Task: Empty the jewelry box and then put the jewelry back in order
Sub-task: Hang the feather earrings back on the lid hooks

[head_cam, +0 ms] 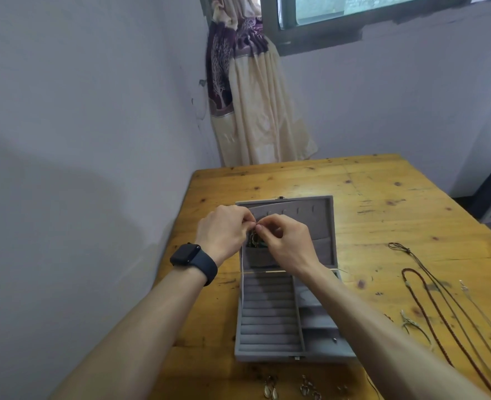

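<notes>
Pinching one small piece (253,237): left hand (224,229), right hand (286,241). Necklaces (429,301) out rightward; box (267,356) seemingly almost emptied, refill pending.

Soft, even daylight comes from the window (354,13) at the top, the brightest and slightly washed-out part of the view. It lays a pale sheen on the far half of the tabletop (382,197). The room is otherwise rather dim and low in contrast, with a cool bluish cast. A broad, soft-edged shadow spreads across the lower left wall (80,168).

The wide lens tilts the window frame, splays the tabletop's edges and stretches the forearms (140,321) toward the bottom corners. Detail is soft throughout. The earrings (270,389) at the bottom edge smear, and the jewelry piece (253,237) pinched by the fingers (270,222) cannot be resolved.
</notes>
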A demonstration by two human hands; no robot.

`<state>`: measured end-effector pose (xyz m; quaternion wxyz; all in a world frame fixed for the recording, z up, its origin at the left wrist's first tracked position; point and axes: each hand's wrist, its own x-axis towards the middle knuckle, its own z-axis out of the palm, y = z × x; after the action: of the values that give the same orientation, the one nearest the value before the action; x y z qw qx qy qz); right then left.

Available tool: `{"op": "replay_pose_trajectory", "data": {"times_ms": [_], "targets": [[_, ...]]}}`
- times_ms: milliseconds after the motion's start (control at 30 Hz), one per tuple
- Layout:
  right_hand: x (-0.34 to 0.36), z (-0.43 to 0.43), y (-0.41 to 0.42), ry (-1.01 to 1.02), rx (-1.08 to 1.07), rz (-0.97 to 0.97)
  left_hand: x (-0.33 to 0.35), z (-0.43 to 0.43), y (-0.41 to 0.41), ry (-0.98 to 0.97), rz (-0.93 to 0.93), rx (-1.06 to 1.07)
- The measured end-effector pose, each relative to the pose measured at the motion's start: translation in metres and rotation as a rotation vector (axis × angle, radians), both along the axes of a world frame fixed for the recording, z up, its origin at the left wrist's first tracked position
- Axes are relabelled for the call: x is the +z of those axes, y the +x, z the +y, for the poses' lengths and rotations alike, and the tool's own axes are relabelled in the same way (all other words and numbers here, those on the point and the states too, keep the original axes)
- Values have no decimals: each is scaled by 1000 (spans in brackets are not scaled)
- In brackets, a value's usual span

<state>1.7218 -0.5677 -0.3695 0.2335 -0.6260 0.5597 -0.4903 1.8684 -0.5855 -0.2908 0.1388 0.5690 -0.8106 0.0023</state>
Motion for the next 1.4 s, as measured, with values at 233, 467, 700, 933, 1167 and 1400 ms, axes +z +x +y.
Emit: {"op": "replay_pose_trajectory", "data": {"times_ms": [233,467,700,933,1167,1400], "targets": [[2,-2,3,63,3,-6,-7,-3,5,38,135,-8],[5,-3,10,128,-48,-44,-10,0,1,-81,410,56],[10,-5,13,181,-139,-26,-20,-9,1,342,805,172],[22,-2,17,192,-231,-5,-30,-9,7,304,854,101],[34,2,26,296,-292,13,-29,-5,9,255,834,97],[34,7,33,308,-332,-58,-30,-3,11,267,870,82]]}}
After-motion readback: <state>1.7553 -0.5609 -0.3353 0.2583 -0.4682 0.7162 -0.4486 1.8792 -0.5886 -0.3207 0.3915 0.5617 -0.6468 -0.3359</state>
